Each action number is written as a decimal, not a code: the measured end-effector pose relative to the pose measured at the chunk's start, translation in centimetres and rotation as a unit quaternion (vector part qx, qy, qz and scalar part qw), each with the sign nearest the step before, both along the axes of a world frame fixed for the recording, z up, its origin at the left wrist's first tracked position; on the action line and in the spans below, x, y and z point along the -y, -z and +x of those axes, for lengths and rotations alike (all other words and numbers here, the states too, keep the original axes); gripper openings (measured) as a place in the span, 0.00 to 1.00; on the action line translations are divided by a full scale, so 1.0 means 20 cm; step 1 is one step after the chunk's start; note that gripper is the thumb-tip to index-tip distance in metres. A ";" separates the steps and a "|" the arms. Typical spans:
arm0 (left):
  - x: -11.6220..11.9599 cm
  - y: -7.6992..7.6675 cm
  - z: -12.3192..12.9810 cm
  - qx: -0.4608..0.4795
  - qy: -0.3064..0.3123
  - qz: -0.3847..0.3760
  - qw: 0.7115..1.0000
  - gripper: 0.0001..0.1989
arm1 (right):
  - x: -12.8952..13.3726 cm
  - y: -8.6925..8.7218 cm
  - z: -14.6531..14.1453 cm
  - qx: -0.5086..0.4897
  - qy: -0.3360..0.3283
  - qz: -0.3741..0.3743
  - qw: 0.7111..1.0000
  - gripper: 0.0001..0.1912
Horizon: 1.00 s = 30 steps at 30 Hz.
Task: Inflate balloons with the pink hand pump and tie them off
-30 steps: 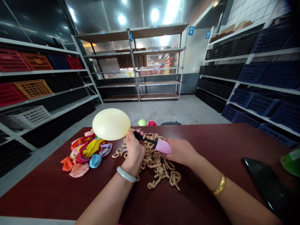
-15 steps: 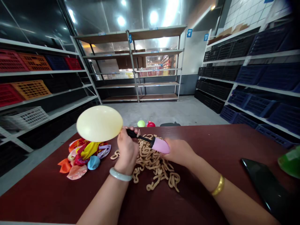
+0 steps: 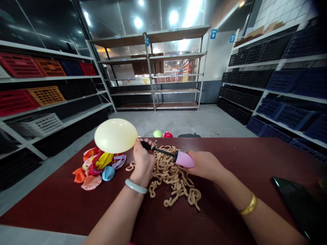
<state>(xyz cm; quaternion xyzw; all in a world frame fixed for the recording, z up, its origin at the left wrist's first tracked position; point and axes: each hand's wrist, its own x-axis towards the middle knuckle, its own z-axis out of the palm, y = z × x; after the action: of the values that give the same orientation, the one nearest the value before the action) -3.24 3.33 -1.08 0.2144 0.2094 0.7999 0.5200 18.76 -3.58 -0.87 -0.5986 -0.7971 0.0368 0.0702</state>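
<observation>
A pale yellow inflated balloon [image 3: 115, 135] is at the left end of a hand balloon pump [image 3: 185, 159]. My left hand [image 3: 143, 156], closed, grips the pump's black end where the balloon's neck meets it; the neck is mostly hidden by my fingers. My right hand [image 3: 204, 164] is wrapped round the pink end of the pump. A dark rod shows between the two hands. Below the pump lies a heap of tan, cord-like twisted balloons [image 3: 173, 177]. To the left, a pile of limp coloured balloons [image 3: 98, 166] lies on the table.
The dark red table [image 3: 237, 183] holds a black phone-like slab [image 3: 291, 204] at right. Beyond its far edge are a green balloon [image 3: 157, 133] and a red balloon [image 3: 168, 134]. Shelves with crates [image 3: 46, 96] stand left and right; a tall rack [image 3: 176, 90] stands behind.
My right hand has drawn the pink end away from my left hand, so more rod shows. The balloon looks slightly smaller, and the view has turned a little left.
</observation>
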 end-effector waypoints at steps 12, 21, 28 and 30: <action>0.18 0.01 0.28 -0.048 0.041 -0.003 0.998 0.10 | 0.03 0.01 -0.10 -0.075 0.026 -0.011 0.997 0.27; 0.02 -0.11 -0.10 -0.019 -0.022 0.017 0.999 0.07 | 0.02 -0.03 -0.07 -0.042 0.020 -0.024 0.999 0.28; -0.04 -0.10 -0.20 -0.013 -0.056 0.023 0.998 0.07 | -0.01 -0.02 0.01 -0.014 -0.002 -0.003 1.000 0.22; -0.02 -0.09 -0.14 -0.018 -0.045 0.032 0.998 0.08 | -0.01 -0.01 0.01 -0.001 0.007 0.004 1.000 0.20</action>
<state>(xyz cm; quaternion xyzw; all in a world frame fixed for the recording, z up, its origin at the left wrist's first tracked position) -6.03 3.72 0.63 0.2354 0.2025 0.8247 0.4727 19.04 -3.34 -0.65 -0.6037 -0.7931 0.0342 0.0737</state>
